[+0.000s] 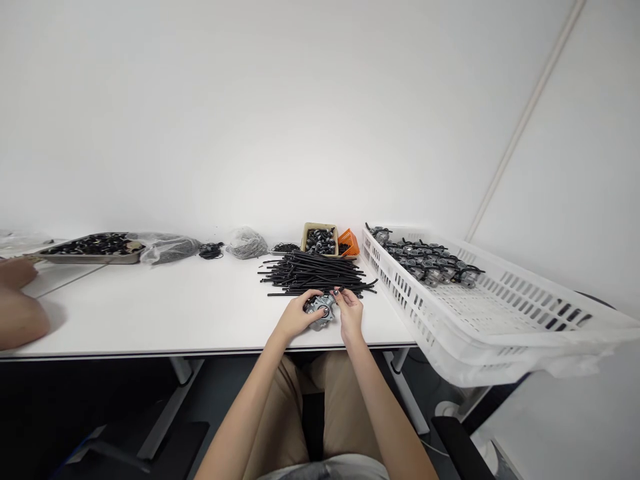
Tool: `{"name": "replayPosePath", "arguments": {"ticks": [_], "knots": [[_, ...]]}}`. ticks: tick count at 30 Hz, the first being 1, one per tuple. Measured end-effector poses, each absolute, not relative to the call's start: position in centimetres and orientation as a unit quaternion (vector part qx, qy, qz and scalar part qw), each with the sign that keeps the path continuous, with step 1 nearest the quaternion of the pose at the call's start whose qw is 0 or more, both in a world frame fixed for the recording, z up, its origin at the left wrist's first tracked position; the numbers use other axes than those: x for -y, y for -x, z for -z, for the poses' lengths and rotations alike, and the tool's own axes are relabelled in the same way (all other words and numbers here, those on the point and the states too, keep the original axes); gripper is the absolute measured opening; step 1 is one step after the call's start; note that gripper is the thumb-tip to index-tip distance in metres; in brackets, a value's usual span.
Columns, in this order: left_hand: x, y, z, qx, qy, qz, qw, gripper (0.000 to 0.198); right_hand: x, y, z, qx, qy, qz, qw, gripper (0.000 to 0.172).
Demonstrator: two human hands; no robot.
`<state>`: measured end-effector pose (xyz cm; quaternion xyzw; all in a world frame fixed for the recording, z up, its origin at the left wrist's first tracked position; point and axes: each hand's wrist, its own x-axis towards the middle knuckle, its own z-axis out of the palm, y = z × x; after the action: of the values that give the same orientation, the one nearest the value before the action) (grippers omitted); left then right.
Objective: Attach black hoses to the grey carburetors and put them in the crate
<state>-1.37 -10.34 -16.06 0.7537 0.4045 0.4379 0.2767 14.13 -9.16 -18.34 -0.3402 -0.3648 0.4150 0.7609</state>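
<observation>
Since both hands are up at the table's front edge, the main thing to note is that a grey cast-metal part point(320, 312) is clamped between the left hand point(295, 317) and the right hand point(350, 313), with the right fingertips point(337, 292) pinched on top. Whether it's touching the tabletop can't be told from here.

Room is pretty tight at 12 o'clock, where a pile of black tubes point(315, 273) is spread just past the hands. Behind it, a beige box point(311, 228) and an orange basket point(349, 243) are parked by the wall. Only a narrow strip is left between the part and the front edge of the white table point(150, 313).

Much more space is offered at 9 o'clock, where bare tabletop runs toward a steel tray point(90, 259). At 2 o'clock, a white slotted crate point(400, 300) filled with assembled units point(425, 263) is seen hanging past the table's right edge. A co-worker's arm point(20, 313) is kept out at 9 o'clock, well apart.
</observation>
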Motion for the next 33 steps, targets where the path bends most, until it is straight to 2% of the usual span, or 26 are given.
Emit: {"name": "replayPosePath", "arguments": {"ticks": [9,14,24,33], "knots": [[10.3,1.3,16.1,-0.409,-0.751,-0.438,0.276,0.04,9.9,-14.1,17.7,0.381,0.299,-0.444,0.754,0.03],[9.8,1.4,16.3,-0.381,-0.761,-0.448,0.272,0.032,10.0,-14.4,17.6,0.338,0.27,-0.463,0.774,0.025],[9.6,1.5,16.6,-0.378,-0.764,-0.45,0.266,0.031,10.2,-14.3,17.0,0.301,0.281,-0.505,0.758,0.028],[9.7,1.5,16.6,-0.374,-0.765,-0.458,0.255,0.03,10.3,-14.1,17.0,0.348,0.298,-0.508,0.729,0.033]]}}
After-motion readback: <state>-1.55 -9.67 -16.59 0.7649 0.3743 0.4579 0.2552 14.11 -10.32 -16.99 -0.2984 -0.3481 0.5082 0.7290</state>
